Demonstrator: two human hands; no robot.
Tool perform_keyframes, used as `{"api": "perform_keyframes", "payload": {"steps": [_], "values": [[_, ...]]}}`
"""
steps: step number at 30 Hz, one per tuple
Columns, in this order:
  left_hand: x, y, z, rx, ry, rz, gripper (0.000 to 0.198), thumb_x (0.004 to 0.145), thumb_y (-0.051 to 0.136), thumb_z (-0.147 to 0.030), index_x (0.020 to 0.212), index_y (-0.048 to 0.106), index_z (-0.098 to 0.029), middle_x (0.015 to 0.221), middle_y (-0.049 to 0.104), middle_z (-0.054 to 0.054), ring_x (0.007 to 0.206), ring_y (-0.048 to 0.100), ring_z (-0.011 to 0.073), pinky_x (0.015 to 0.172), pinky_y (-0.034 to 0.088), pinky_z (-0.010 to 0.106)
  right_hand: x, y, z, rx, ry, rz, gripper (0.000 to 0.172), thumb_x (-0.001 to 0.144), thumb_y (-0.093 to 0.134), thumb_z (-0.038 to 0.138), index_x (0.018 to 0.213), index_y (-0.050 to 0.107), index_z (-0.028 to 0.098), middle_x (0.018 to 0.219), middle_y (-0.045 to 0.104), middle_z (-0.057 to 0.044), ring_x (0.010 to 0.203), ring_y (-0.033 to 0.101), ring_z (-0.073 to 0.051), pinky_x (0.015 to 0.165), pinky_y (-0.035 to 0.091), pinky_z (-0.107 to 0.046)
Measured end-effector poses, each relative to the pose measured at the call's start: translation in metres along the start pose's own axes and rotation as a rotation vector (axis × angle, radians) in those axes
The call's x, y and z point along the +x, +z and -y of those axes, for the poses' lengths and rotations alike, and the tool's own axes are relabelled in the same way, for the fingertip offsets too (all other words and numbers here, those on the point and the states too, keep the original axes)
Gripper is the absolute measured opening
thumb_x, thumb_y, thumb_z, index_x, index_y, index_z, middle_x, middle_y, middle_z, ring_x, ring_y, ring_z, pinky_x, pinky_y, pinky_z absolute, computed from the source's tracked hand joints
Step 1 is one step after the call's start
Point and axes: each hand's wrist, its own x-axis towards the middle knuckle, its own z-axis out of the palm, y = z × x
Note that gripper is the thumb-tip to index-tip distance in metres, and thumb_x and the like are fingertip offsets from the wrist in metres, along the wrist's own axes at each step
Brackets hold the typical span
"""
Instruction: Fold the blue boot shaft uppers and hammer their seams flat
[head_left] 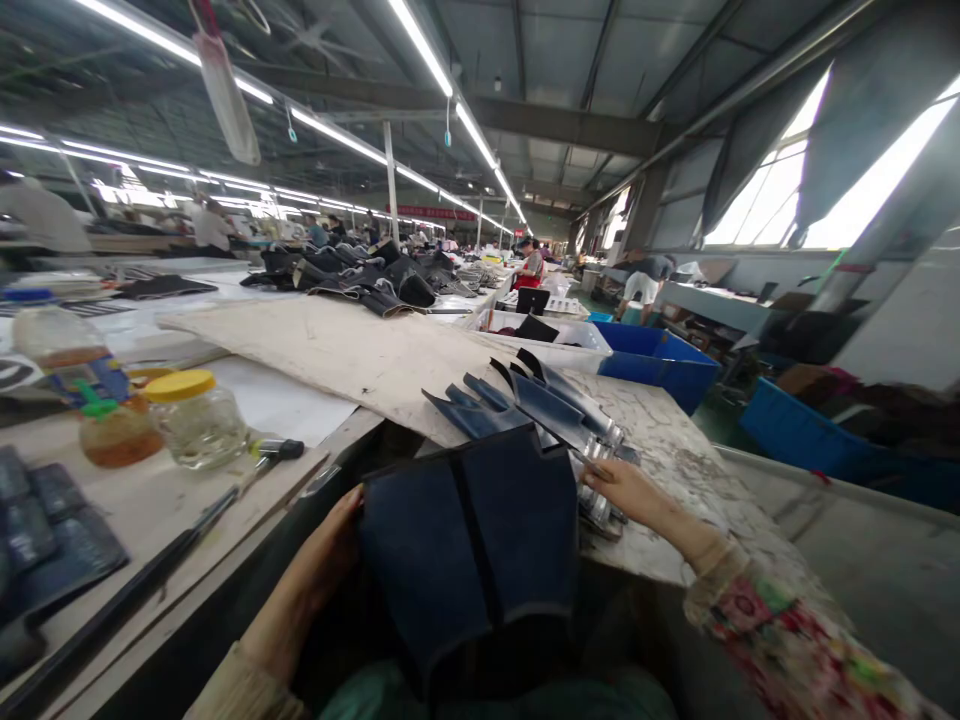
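A dark blue, leather-like panel (469, 530) with a black strip down its middle is held up in front of my body. My left hand (337, 545) is closed on the panel's left edge, with its fingers partly hidden behind it. At the right edge, my right hand (626, 492) pinches a thin, stick-like thing (596, 467), whose kind I cannot make out. Just beyond the panel lies a row of curved blue pieces (551, 405) with shiny lower ends, fanned out on the worn board.
Left on the bench are a yellow-lidded jar (196, 425), a small bottle of amber liquid (116, 430), a larger bottle (64, 345) and a brush (277, 450). Dark pieces (367, 270) are heaped further back. White (570, 350) and blue bins (656, 360) stand ahead right.
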Motion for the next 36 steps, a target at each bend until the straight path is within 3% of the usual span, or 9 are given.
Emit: {"api": "perform_keyframes", "payload": {"steps": [3,7,10,13,19,25,30,36], "values": [[0.006,0.005,0.011,0.013,-0.086,-0.143,0.041,0.08,0.057,-0.043,0.115,0.059,-0.021,0.112,0.067,0.007,0.104,0.062,0.0224,0.095,0.043,0.037,0.001,0.011,-0.005,0.035,0.018,-0.027,0.025,0.078,0.051,0.035,0.085,0.068,0.018,0.072,0.068,-0.003,0.071,0.064,-0.021,0.067,0.049,-0.03],[0.007,0.01,0.03,0.007,-0.164,-0.257,0.036,0.079,0.058,-0.042,0.111,0.062,-0.024,0.109,0.068,0.004,0.099,0.064,0.0206,0.094,0.045,0.035,0.011,0.021,0.011,0.164,-0.071,-0.106,0.034,0.083,0.047,0.038,0.106,0.063,0.018,0.1,0.069,-0.007,0.094,0.063,-0.022,0.085,0.047,-0.035],[0.003,0.016,0.033,-0.002,-0.135,-0.318,0.033,0.081,0.056,-0.04,0.109,0.062,-0.023,0.111,0.068,0.005,0.104,0.062,0.0211,0.096,0.044,0.035,0.02,0.03,0.028,0.085,-0.148,-0.036,0.033,0.085,0.045,0.035,0.109,0.062,0.018,0.105,0.067,-0.007,0.097,0.062,-0.022,0.087,0.046,-0.034],[-0.003,0.023,0.029,-0.004,-0.059,-0.364,0.029,0.083,0.053,-0.036,0.107,0.062,-0.022,0.116,0.065,0.004,0.113,0.057,0.0208,0.101,0.04,0.034,0.027,0.045,0.033,-0.095,-0.134,0.052,0.029,0.086,0.043,0.028,0.106,0.062,0.018,0.102,0.067,-0.006,0.094,0.061,-0.02,0.082,0.045,-0.03],[-0.01,0.026,0.036,0.051,0.071,-0.35,0.024,0.08,0.055,-0.031,0.101,0.064,-0.022,0.123,0.061,0.004,0.126,0.044,0.0233,0.108,0.032,0.037,0.027,0.07,0.011,-0.207,-0.073,0.087,0.027,0.088,0.041,0.027,0.074,0.061,0.016,0.075,0.064,-0.006,0.072,0.059,-0.017,0.066,0.04,-0.027],[0.001,0.018,0.069,0.112,0.146,-0.342,0.026,0.08,0.05,-0.02,0.103,0.061,-0.024,0.123,0.06,0.001,0.131,0.037,0.0204,0.112,0.022,0.036,0.017,0.067,-0.008,-0.28,-0.041,0.021,0.03,0.091,0.037,0.033,0.076,0.057,0.016,0.078,0.062,-0.007,0.075,0.057,-0.019,0.067,0.038,-0.029],[0.003,0.017,0.072,0.056,0.055,-0.325,0.026,0.079,0.055,-0.034,0.103,0.062,-0.025,0.107,0.068,0.004,0.121,0.05,0.0247,0.106,0.033,0.043,-0.001,0.072,-0.02,-0.301,-0.049,0.027,0.032,0.091,0.039,0.034,0.071,0.058,0.016,0.075,0.062,-0.006,0.074,0.058,-0.017,0.069,0.038,-0.028],[0.001,0.017,0.056,0.059,-0.016,-0.262,0.031,0.077,0.058,-0.04,0.102,0.063,-0.021,0.104,0.069,0.007,0.117,0.053,0.0268,0.102,0.039,0.038,-0.026,0.074,-0.025,-0.291,-0.09,0.037,0.039,0.092,0.036,0.041,0.067,0.055,0.017,0.07,0.058,-0.004,0.068,0.056,-0.016,0.065,0.04,-0.027]]}}
